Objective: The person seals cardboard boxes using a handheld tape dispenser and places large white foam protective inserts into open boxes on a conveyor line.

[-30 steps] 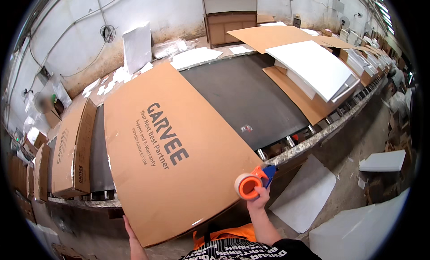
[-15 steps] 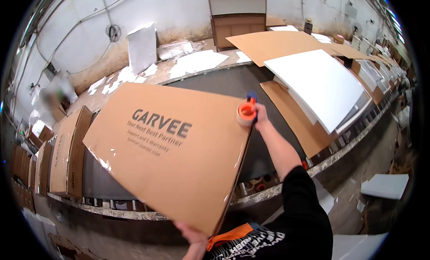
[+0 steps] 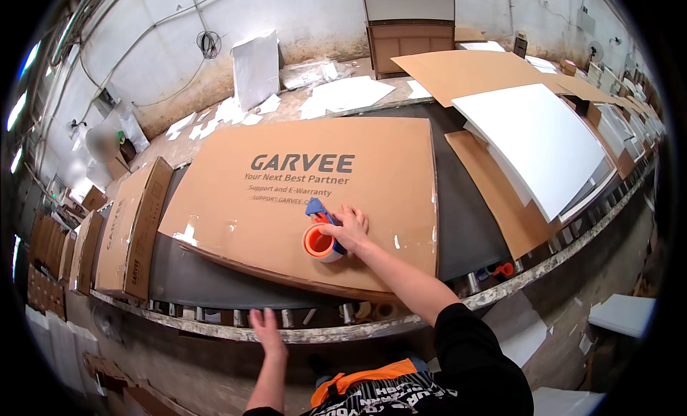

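A large flat brown cardboard box (image 3: 372, 151) with dark printing lies on the dark conveyor belt (image 3: 207, 283). Over its near half, my right hand (image 3: 352, 230) grips a tape dispenser (image 3: 319, 243) with an orange hub and a blue head. The dispenser rests against the top of the box or just above it; I cannot tell which. Bits of clear tape shine at the box's left corner and near its right side. My left hand (image 3: 268, 331) is in front of the conveyor's near edge, fingers apart, holding nothing and clear of the box.
Taped cartons (image 3: 132, 230) stand on edge along the belt at the left. To the right sits an open carton with white panels (image 3: 526, 147). A second orange tape dispenser (image 3: 503, 270) lies by the conveyor rail (image 3: 458, 308). White sheets (image 3: 347, 94) are scattered beyond the belt.
The box has gone from tilted to lying flat on the belt. My left hand has let go of its near corner. My right hand has moved the dispenser from the far right corner toward the near middle.
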Demonstrator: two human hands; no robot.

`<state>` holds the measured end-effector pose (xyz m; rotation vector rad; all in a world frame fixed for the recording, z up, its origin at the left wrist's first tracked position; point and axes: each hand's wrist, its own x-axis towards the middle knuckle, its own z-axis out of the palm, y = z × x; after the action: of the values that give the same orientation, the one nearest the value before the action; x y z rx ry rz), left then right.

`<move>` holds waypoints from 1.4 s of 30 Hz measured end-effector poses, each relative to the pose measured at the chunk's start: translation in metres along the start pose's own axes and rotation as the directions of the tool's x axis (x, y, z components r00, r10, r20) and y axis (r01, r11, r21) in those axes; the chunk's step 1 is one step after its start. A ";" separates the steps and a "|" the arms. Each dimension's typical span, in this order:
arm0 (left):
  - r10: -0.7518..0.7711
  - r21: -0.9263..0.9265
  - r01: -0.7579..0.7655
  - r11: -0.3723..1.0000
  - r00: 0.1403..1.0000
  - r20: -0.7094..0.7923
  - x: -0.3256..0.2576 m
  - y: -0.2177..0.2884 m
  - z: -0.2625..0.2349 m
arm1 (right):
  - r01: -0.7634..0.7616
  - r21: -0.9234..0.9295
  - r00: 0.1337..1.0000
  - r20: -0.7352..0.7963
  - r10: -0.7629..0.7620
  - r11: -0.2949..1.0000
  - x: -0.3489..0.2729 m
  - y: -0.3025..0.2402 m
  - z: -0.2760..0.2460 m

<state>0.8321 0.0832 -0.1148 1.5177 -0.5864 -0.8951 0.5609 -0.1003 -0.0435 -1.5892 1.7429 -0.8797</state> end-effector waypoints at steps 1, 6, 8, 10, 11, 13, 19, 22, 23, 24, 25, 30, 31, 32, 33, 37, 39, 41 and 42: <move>0.013 0.029 -0.012 1.000 0.999 -0.038 0.040 -0.007 -0.030 | -0.006 -0.003 1.000 -0.009 0.006 1.000 0.006 0.001 0.009; -0.081 -0.009 0.081 0.997 0.993 -0.084 0.207 0.057 -0.099 | 0.047 0.843 0.999 -0.039 -0.026 0.535 0.001 0.043 0.016; -0.009 -0.073 0.001 0.997 0.994 -0.109 0.274 0.075 -0.137 | 0.140 0.489 0.958 -0.288 0.008 0.861 -0.057 0.025 0.009; -0.107 -0.126 0.088 0.988 0.983 -0.150 0.338 0.085 -0.148 | 0.040 -0.109 0.892 -0.445 -0.085 0.993 -0.123 0.021 -0.004; -0.111 -0.057 0.103 0.993 0.983 -0.145 0.359 0.091 -0.141 | -0.070 -0.411 0.821 -0.542 -0.182 0.909 -0.147 0.030 -0.006; -0.177 -0.046 0.173 0.984 0.975 -0.134 0.400 0.098 -0.137 | -0.246 -0.427 0.728 -0.674 -0.125 0.870 -0.169 0.045 -0.009; -0.151 -0.018 0.150 0.989 0.983 -0.103 0.454 0.071 -0.100 | -0.425 -0.504 0.528 -0.813 -0.246 0.752 -0.154 0.057 0.001; -0.103 -0.034 0.101 0.994 0.993 -0.058 0.484 0.076 -0.116 | -0.327 -0.562 0.538 -0.771 -0.340 0.760 -0.156 0.051 0.003; -0.098 -0.108 0.099 0.989 0.995 0.014 0.507 0.082 -0.143 | -0.285 -0.576 0.555 -0.751 -0.358 0.767 -0.155 0.045 0.008; -0.156 -0.176 0.185 0.967 0.974 0.166 0.515 0.083 -0.140 | -0.268 -0.587 0.573 -0.735 -0.363 0.764 -0.157 0.044 0.009; -0.207 -0.240 0.298 0.924 0.918 0.339 0.522 0.081 -0.127 | -0.284 -0.618 0.589 -0.715 -0.375 0.733 -0.161 0.043 0.007; -0.032 -0.241 0.094 0.966 0.968 0.249 0.551 0.079 -0.154 | -0.228 -0.627 0.624 -0.681 -0.382 0.745 -0.165 0.037 0.008; -0.029 -0.200 0.093 0.975 0.953 0.303 0.545 0.079 -0.151 | -0.228 -0.636 0.627 -0.675 -0.389 0.737 -0.168 0.040 0.003; -0.058 -0.205 0.112 0.972 0.966 0.254 0.521 0.074 -0.126 | -0.240 -0.644 0.614 -0.680 -0.401 0.726 -0.169 0.044 -0.003; -0.067 -0.202 0.104 0.974 0.981 0.182 0.496 0.083 -0.113 | -0.253 -0.639 0.614 -0.686 -0.390 0.726 -0.166 0.049 -0.009; 0.059 -0.188 -0.062 0.980 0.998 -0.020 0.423 0.058 -0.167 | -0.093 -0.621 0.588 -0.665 -0.461 0.778 -0.114 0.087 -0.054; 0.105 -0.114 -0.120 0.986 0.986 -0.131 0.359 0.036 -0.185 | 0.008 -0.625 0.602 -0.620 -0.502 0.781 -0.071 0.122 -0.085; 0.098 -0.172 -0.137 0.976 0.970 -0.220 0.225 0.047 -0.123 | 0.131 -0.611 0.601 -0.577 -0.553 0.780 -0.020 0.164 -0.125; 0.042 -0.294 -0.102 0.951 0.979 -0.202 0.172 0.048 -0.122 | 0.220 -0.607 0.595 -0.536 -0.599 0.763 0.018 0.175 -0.138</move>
<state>1.0360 0.0116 -0.1040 1.2777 -0.3423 -0.7332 0.3457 -0.0988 -0.1034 -2.2790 2.2772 -1.5547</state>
